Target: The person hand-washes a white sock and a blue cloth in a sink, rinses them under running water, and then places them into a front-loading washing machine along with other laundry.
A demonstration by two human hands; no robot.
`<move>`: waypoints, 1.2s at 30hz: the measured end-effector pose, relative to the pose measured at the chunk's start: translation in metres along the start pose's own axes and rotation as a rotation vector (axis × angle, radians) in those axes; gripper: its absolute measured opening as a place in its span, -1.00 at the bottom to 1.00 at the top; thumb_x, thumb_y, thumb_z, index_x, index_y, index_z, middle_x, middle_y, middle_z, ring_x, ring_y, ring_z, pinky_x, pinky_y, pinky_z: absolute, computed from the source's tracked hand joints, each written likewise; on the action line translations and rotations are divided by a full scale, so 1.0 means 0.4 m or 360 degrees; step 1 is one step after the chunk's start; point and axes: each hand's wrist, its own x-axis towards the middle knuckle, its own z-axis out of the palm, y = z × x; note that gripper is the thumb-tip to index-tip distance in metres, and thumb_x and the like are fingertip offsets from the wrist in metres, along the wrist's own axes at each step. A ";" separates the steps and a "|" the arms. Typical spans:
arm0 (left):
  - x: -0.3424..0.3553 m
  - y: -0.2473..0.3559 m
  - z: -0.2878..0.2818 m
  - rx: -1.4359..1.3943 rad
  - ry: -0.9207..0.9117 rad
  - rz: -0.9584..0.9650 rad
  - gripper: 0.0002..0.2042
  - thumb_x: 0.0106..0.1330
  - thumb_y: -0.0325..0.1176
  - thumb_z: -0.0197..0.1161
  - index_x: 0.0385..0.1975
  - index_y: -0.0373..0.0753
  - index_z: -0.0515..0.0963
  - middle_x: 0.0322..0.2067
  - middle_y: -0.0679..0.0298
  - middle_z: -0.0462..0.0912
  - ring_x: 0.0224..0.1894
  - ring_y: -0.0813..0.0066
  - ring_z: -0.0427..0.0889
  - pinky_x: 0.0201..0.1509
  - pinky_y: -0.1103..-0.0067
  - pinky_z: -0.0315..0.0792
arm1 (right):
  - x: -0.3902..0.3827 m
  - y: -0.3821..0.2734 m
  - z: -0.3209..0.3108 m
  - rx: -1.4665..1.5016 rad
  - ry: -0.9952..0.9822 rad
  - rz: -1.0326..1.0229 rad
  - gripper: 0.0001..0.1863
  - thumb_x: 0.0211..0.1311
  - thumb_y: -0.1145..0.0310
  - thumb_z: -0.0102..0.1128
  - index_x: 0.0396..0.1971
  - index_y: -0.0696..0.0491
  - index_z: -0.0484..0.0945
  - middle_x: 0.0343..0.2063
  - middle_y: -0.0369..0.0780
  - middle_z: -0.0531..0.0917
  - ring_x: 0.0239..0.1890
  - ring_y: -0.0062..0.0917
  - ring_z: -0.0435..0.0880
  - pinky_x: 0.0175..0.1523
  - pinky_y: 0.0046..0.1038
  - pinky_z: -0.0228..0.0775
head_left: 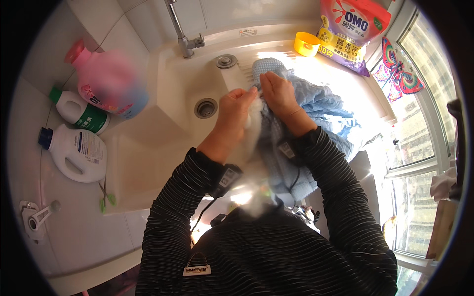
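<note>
Pale-blue crumpled fabric [316,98], partly waffle-textured, bunched at the right side of the cream-coloured sink [180,81], gripped in the right hand [285,98]. Just beside, pinched in the left hand [233,111], a soft white strip of cloth [254,123]; cannot tell whether joined. Could slip loose under too light a pinch, or slide toward the round metal drain [206,108] if tugged leftward. Beyond, could knock over the small yellow plastic cup [306,45] with a wide swing.

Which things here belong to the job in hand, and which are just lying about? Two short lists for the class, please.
Seemingly in use:
- left hand
- right hand
- white cloth
- blue cloth
- sink

Apparently just lying about:
- scissors
- butterfly ornament
- pink jug
- green-capped bottle
- blue-capped bottle
- yellow cup
- colourful bag
</note>
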 end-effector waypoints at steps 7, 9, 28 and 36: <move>0.021 0.059 0.057 0.1420 -0.0060 0.1577 -0.40 -0.12 -0.31 0.43 -0.04 -0.25 0.31 -0.05 0.14 0.32 -0.02 0.36 0.35 -0.05 0.51 0.34 | 0.117 0.113 -0.167 0.0648 -0.0014 0.0610 -0.56 0.20 0.10 0.02 -0.66 0.19 0.45 -0.75 -0.29 0.37 -0.64 -0.62 0.28 -0.49 -0.50 0.18; 0.002 0.044 0.074 0.1610 -0.0099 0.1566 -0.19 -0.22 -0.28 0.48 0.10 -0.24 0.19 0.12 0.02 0.10 0.16 0.13 0.15 0.13 0.34 0.22 | 0.152 0.131 -0.244 0.0766 0.0051 0.0667 -0.56 0.21 0.09 0.00 -0.62 0.19 0.47 -0.72 -0.30 0.40 -0.63 -0.62 0.29 -0.50 -0.51 0.17; -0.082 -0.001 0.040 0.1422 -0.0199 0.1313 -0.77 -0.01 -0.67 0.08 -0.32 -0.32 0.49 -0.41 0.06 0.57 -0.39 0.17 0.58 -0.31 0.51 0.44 | -0.073 0.168 -0.295 -0.1047 -0.1060 0.0025 -0.12 -0.26 0.13 0.38 0.15 -0.01 0.16 -0.07 0.02 0.39 0.07 -0.12 0.31 0.04 -0.13 0.24; -0.127 -0.016 0.115 0.1361 -0.0697 0.1482 -0.68 -0.06 -0.70 0.10 -0.25 -0.30 0.49 -0.37 0.11 0.56 -0.34 0.17 0.53 -0.26 0.47 0.43 | 0.049 0.400 -0.438 -0.1206 -0.0540 -0.0078 -0.59 -0.16 0.61 -0.05 -0.22 -0.08 0.46 -0.36 -0.07 0.49 -0.28 -0.14 0.51 -0.24 -0.21 0.35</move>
